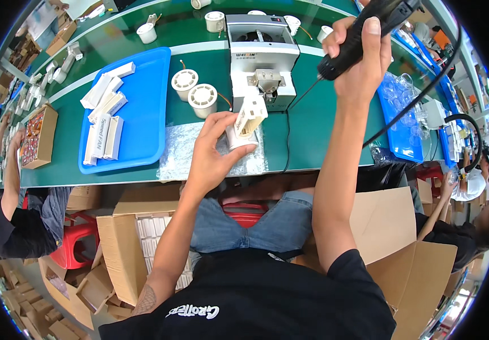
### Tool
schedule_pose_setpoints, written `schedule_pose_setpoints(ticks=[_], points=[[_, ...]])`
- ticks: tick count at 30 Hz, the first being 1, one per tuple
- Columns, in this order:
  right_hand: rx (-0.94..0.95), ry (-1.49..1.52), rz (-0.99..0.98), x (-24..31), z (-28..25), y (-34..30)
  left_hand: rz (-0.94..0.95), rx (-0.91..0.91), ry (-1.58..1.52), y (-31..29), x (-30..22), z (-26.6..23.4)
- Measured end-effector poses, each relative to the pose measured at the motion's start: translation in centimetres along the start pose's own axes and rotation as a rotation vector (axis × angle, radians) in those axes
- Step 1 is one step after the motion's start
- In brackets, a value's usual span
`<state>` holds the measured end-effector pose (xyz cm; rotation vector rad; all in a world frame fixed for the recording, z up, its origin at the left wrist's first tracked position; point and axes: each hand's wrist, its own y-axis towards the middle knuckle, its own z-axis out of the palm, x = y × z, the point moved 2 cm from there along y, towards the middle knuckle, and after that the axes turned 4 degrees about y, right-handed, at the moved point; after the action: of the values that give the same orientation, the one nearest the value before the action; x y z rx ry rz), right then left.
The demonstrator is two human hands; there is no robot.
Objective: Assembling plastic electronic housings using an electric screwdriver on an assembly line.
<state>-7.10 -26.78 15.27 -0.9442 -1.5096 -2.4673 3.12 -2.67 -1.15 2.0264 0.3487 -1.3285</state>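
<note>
My left hand (209,153) is closed round the round base of a white plastic part (251,119), which has an upright rectangular hollow piece on top. It stands on a sheet of bubble wrap (185,153) at the table's front edge. Raised at the upper right, my right hand (366,68) grips a black electric screwdriver (386,17). Its long thin bit points down and left, with the tip near the front of a grey screw feeder (264,54), apart from the white part. Two round white motor housings (203,100) with wires stand left of the feeder.
A blue tray (142,130) holds several white rectangular pieces on the left. Another blue tray (403,136) with clear plastic parts lies to the right, below the screwdriver's black cable (409,116). Open cardboard boxes (122,255) flank my legs. Other people work on both sides.
</note>
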Motion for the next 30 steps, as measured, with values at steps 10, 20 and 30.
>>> schedule_pose_setpoints(ticks=[10,20,30], points=[[-0.008,-0.010,-0.120,-0.5,7.2,1.4,-0.047,-0.009,0.006,-0.2,0.7,0.1],[0.137,1.307,-0.032,-1.8,5.9,-1.5,-0.030,0.004,0.042,-0.1,-0.2,0.1],[0.195,-0.662,0.017,1.8,5.2,-10.7,-0.016,0.007,0.046,-0.3,-0.5,0.0]])
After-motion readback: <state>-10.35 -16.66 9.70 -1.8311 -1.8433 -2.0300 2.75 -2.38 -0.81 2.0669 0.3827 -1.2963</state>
